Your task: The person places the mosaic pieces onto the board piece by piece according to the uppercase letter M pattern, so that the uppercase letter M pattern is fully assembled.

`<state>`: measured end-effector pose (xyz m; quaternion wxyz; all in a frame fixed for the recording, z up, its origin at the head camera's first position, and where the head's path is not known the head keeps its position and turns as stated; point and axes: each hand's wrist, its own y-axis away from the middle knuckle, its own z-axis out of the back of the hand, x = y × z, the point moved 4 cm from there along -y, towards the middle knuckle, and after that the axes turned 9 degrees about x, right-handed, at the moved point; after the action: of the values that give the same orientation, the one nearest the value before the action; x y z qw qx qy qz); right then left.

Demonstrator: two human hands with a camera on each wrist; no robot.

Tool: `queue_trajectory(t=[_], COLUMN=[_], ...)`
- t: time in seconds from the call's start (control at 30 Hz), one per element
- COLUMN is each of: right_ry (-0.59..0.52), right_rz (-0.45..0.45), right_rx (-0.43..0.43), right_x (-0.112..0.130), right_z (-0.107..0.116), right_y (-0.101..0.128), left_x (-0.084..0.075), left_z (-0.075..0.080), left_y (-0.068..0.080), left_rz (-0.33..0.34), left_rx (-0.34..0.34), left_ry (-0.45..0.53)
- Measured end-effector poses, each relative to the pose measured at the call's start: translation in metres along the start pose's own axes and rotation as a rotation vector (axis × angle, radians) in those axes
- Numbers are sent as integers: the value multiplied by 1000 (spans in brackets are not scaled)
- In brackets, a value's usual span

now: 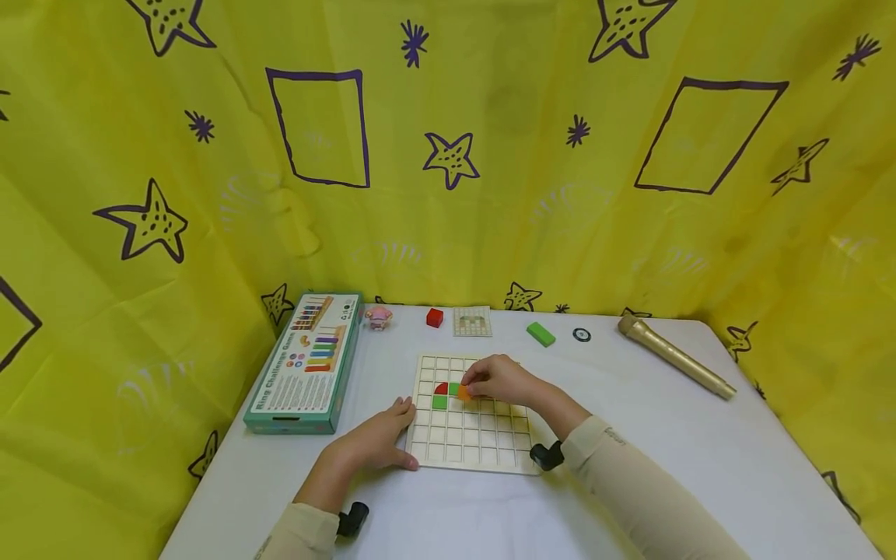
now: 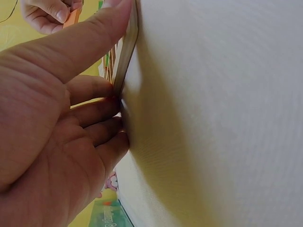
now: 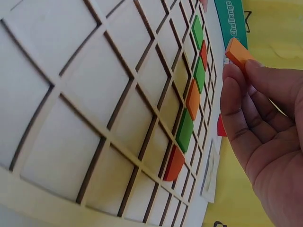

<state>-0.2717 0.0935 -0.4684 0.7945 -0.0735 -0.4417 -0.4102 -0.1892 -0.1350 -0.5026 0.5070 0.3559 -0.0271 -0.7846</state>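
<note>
A pale wooden grid board (image 1: pixel 467 451) lies on the table. My right hand (image 1: pixel 502 379) is over its upper middle, pinching a small orange tile (image 3: pixel 239 53) between thumb and fingers. In the right wrist view that tile is held above the grid. Below it, a row of green, red and orange tiles sits in the cells, with a rounded red tile (image 3: pixel 174 163) at one end. From above, a red tile (image 1: pixel 441 388) and a green tile (image 1: pixel 439 402) show; my right hand hides others. My left hand (image 1: pixel 374 437) rests against the board's left edge, its fairly straight fingers (image 2: pixel 97 111) touching the side.
A Ring Challenge Game box (image 1: pixel 301 365) lies at the left. Along the back are a pink figurine (image 1: pixel 379 316), a red block (image 1: pixel 435 317), a pattern card (image 1: pixel 472 321), a green block (image 1: pixel 541 334) and a round black-and-white disc (image 1: pixel 582 334). A gold microphone (image 1: pixel 675 358) lies at the right.
</note>
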Motion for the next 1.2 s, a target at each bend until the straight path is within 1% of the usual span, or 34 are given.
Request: queue_trajectory(t=[0.23,0.33,0.5,0.73,0.9,1.13,1.2], right_ry=[-19,5,58,37,61,72,86], right_rz=[10,17,42,27,23,42,46], right_rx=[37,42,36,69,75,76,75], right_x=[8,10,13,10,11,14,14], right_z=[-13,-17,-24,-33,-37,-42,-43], right_y=[-7,-10,-13,-20,-22,-22,-22], left_x=[-1,-2,-4,-4,-3,-2,-1], left_z=[0,0,2,3,3,3,3], left_y=[3,4,5,5,4,4,4], left_rz=[15,15,3,-4,-7,-39,-35], left_rx=[5,4,6,7,10,2,4], left_ry=[21,20,15,8,7,-26,-25])
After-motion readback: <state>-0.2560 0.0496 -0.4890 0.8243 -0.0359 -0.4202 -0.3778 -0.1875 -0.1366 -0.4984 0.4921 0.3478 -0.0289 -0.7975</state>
